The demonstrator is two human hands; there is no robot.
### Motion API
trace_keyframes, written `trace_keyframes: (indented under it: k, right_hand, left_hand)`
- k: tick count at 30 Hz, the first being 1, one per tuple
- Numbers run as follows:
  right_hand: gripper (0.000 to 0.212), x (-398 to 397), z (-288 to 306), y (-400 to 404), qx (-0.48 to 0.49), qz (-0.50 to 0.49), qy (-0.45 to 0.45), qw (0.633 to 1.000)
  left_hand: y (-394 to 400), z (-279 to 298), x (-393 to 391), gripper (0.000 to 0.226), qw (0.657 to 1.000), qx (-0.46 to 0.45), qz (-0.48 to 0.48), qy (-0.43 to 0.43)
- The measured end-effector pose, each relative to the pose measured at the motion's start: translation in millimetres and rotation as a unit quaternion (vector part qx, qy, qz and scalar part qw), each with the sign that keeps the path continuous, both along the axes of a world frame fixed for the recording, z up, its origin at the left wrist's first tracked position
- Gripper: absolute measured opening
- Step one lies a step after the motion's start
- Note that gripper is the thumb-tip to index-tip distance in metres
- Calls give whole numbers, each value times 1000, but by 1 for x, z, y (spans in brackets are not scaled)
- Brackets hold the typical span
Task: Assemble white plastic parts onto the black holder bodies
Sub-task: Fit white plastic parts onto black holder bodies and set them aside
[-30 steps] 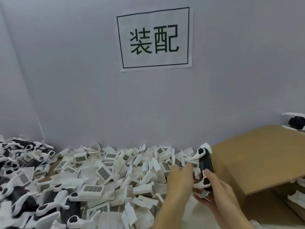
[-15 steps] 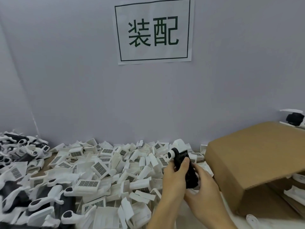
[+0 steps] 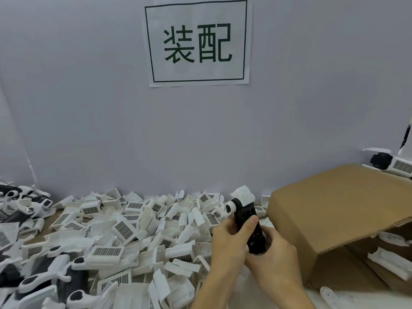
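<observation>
Hidden and cut-off parts at the assembly bench

The lower end of the long black plastic holder body point(image 3: 249, 228) is buried between the left hand point(image 3: 229, 244) and right hand point(image 3: 272, 255), and both forearms leave the bottom edge. The heap of black-and-white assembled holders point(image 3: 33, 282) is cropped at the left edge. The brown cardboard box point(image 3: 334, 217) runs off the right edge, its inside shadowed.
</observation>
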State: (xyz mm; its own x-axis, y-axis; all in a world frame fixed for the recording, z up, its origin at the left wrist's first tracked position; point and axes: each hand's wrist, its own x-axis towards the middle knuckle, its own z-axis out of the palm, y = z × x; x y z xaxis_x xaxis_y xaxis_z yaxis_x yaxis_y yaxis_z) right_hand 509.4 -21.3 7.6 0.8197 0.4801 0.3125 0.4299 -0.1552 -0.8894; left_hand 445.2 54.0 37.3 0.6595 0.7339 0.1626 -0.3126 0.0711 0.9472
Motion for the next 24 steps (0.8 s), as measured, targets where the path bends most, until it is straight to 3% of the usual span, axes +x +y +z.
trace_keyframes:
  k: [8,13,18,21,24]
  right_hand:
    - [46,0,-4,-1,-9,88,9,996]
    - [55,5,-2,-4,49,155,20,987]
    - [42,6,7,-13,223,160,57,960]
    - [59,8,10,-13,234,116,88,961]
    - [49,15,12,-13,193,84,64,976]
  left_hand:
    - [3,-8,1,11,999,35,20,12]
    - [7,-13,3,21,988,148,49,15]
    - [10,-20,3,16,928,355,85,74]
    - [10,-23,4,12,886,432,105,133]
    - [10,-24,3,21,870,460,86,158]
